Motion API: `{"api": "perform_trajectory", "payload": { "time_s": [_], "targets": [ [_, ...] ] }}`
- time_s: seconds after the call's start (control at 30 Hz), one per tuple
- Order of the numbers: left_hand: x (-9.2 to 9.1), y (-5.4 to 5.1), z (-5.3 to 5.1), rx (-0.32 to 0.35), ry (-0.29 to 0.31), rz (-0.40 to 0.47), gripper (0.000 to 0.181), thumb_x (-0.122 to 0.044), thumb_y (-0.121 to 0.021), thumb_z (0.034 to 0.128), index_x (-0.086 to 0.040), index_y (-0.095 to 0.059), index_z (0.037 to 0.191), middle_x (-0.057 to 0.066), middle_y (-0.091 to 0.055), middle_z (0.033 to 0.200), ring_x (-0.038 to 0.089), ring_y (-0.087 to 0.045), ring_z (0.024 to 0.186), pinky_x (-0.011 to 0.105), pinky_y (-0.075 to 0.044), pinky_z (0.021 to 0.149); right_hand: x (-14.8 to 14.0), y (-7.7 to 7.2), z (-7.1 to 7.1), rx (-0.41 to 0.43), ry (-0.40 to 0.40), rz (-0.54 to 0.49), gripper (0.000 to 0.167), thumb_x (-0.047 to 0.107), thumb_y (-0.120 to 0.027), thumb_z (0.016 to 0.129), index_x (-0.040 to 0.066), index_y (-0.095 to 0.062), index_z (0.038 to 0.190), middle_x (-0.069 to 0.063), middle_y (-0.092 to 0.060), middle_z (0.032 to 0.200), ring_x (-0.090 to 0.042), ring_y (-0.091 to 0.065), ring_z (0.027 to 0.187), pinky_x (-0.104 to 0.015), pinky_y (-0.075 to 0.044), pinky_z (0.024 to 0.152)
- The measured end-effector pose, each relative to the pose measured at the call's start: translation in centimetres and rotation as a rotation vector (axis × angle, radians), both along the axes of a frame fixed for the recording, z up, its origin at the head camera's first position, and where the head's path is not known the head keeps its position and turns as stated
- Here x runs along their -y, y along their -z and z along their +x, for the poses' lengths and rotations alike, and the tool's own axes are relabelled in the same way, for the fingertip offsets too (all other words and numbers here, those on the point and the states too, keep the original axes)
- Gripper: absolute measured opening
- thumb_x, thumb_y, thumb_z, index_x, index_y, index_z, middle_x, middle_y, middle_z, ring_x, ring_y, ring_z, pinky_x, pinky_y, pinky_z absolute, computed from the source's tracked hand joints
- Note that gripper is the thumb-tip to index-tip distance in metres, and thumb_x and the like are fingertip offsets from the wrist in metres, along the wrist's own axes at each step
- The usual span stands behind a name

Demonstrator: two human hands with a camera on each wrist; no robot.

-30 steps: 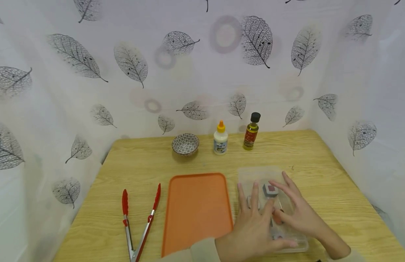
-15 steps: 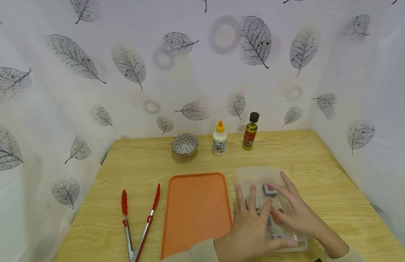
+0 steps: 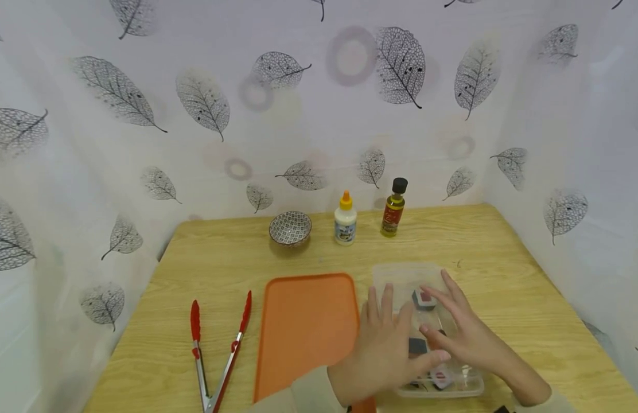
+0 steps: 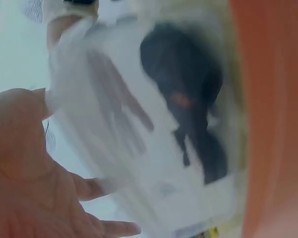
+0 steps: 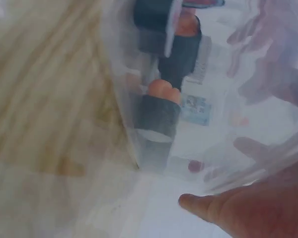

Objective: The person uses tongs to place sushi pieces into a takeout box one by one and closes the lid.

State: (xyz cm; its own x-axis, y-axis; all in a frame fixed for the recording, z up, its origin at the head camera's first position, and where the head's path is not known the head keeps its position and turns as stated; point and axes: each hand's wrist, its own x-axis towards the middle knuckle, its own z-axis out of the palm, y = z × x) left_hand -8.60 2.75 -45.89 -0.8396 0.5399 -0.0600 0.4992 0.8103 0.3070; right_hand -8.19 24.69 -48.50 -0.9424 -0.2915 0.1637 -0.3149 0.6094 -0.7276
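Note:
A clear plastic box [image 3: 453, 393] stands right of the orange tray, with several sushi pieces inside. One dark-sided piece [image 3: 424, 299] with a red centre sits toward the back, and a white-and-pink piece [image 3: 440, 377] near the front. My left hand [image 3: 383, 355] hovers over or rests at the box's left side, fingers spread; contact cannot be told. Over the box's right side is my right hand [image 3: 471, 338], fingers apart, holding nothing visible. Through the box wall, the right wrist view shows an orange-topped sushi roll [image 5: 157, 116]. The left wrist view is blurred, with dark pieces [image 4: 179, 74] behind clear plastic.
The orange tray [image 3: 311, 332] lies left of the box. Red-tipped tongs [image 3: 230, 364] lie spread further left. Along the back stand a patterned bowl [image 3: 290, 228], a white bottle with a yellow cap [image 3: 345, 226] and a black-capped oil bottle [image 3: 393, 217].
My left hand has shifted left across the box, uncovering the dark piece and the pink one near the front. The right hand has barely moved.

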Motion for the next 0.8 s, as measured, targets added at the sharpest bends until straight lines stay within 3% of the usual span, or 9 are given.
{"api": "perform_trajectory", "payload": {
  "time_s": [0.17, 0.23, 0.27, 0.33, 0.4, 0.5, 0.6, 0.7, 0.8],
  "targets": [
    [0.2, -1.0, -3.1, -0.011, -0.123, 0.053, 0.096, -0.09, -0.029, 0.0931, -0.023, -0.038, 0.161, 0.018, -0.021, 0.174, 0.044, -0.03, 0.158, 0.058, -0.034, 0.124, -1.7, -1.7, -1.0, 0.021, 0.039, -0.01, 0.074, 0.017, -0.072, 0.1, 0.015, -0.034, 0.164, -0.03, -0.007, 0.173, -0.067, -0.012, 0.152, -0.09, -0.027, 0.095],
    [0.2, -1.1, -5.0, -0.017, -0.181, 0.078, 0.091, -0.085, -0.03, 0.0972, -0.021, -0.037, 0.162, 0.018, -0.027, 0.171, 0.041, -0.037, 0.154, 0.056, -0.039, 0.121, -2.7, -2.4, -1.9, 0.027, 0.06, 0.0, 0.068, 0.018, -0.066, 0.105, 0.009, -0.033, 0.164, -0.031, -0.021, 0.169, -0.062, -0.026, 0.15, -0.071, -0.041, 0.11],
    [0.1, -1.1, -5.9, -0.025, -0.211, 0.083, 0.089, -0.082, -0.029, 0.0992, -0.019, -0.037, 0.161, 0.019, -0.032, 0.168, 0.04, -0.041, 0.15, 0.054, -0.043, 0.117, -3.1, -2.8, -2.3, 0.038, 0.072, 0.01, 0.065, 0.02, -0.063, 0.107, 0.007, -0.033, 0.163, -0.031, -0.029, 0.166, -0.059, -0.034, 0.147, -0.057, -0.049, 0.11],
    [0.0, -0.8, -7.7, -0.016, -0.263, 0.099, 0.083, -0.076, -0.029, 0.1034, -0.015, -0.037, 0.16, 0.02, -0.04, 0.159, 0.039, -0.049, 0.141, 0.052, -0.051, 0.108, -4.0, -3.4, -3.3, 0.072, 0.075, 0.028, 0.06, 0.023, -0.056, 0.111, 0.003, -0.033, 0.162, -0.03, -0.042, 0.158, -0.052, -0.051, 0.137, -0.033, -0.058, 0.097],
    [-0.3, -0.3, -9.1, 0.01, -0.301, 0.095, 0.078, -0.07, -0.027, 0.1068, -0.012, -0.039, 0.158, 0.02, -0.048, 0.15, 0.038, -0.058, 0.129, 0.049, -0.057, 0.096, -4.8, -3.8, -4.2, 0.119, 0.065, 0.026, 0.056, 0.025, -0.051, 0.113, 0.002, -0.034, 0.161, -0.03, -0.05, 0.15, -0.042, -0.063, 0.125, -0.023, -0.058, 0.086],
    [-0.7, 0.4, -10.5, 0.08, -0.326, 0.084, 0.074, -0.064, -0.024, 0.1099, -0.008, -0.04, 0.156, 0.02, -0.058, 0.138, 0.036, -0.067, 0.114, 0.048, -0.059, 0.086, -5.3, -3.7, -5.6, 0.179, 0.04, 0.005, 0.055, 0.024, -0.047, 0.114, -0.003, -0.034, 0.16, -0.032, -0.058, 0.139, -0.022, -0.073, 0.107, -0.031, -0.062, 0.081],
    [-1.2, 1.2, -11.2, 0.112, -0.327, 0.074, 0.065, -0.056, -0.023, 0.1129, -0.006, -0.045, 0.148, 0.016, -0.067, 0.12, 0.033, -0.072, 0.098, 0.045, -0.059, 0.079, -5.1, -3.0, -7.1, 0.251, 0.045, -0.031, 0.058, 0.028, -0.044, 0.115, -0.009, -0.033, 0.158, -0.031, -0.064, 0.127, -0.011, -0.072, 0.091, -0.035, -0.063, 0.077],
    [-1.4, 1.7, -11.5, 0.079, -0.332, 0.075, 0.051, -0.047, -0.025, 0.1152, -0.008, -0.051, 0.135, 0.012, -0.068, 0.101, 0.03, -0.071, 0.086, 0.042, -0.057, 0.072, -4.5, -2.4, -8.5, 0.31, 0.081, -0.032, 0.063, 0.037, -0.039, 0.116, -0.012, -0.034, 0.156, -0.025, -0.067, 0.112, -0.013, -0.069, 0.078, -0.037, -0.062, 0.069],
    [-1.4, 1.9, -11.7, 0.047, -0.341, 0.091, 0.044, -0.042, -0.026, 0.116, -0.01, -0.055, 0.125, 0.011, -0.068, 0.096, 0.029, -0.071, 0.083, 0.041, -0.057, 0.069, -3.8, -1.8, -9.8, 0.327, 0.128, 0.018, 0.065, 0.045, -0.034, 0.115, -0.008, -0.043, 0.153, -0.016, -0.068, 0.091, -0.019, -0.065, 0.063, -0.04, -0.06, 0.059]
  ]
}}
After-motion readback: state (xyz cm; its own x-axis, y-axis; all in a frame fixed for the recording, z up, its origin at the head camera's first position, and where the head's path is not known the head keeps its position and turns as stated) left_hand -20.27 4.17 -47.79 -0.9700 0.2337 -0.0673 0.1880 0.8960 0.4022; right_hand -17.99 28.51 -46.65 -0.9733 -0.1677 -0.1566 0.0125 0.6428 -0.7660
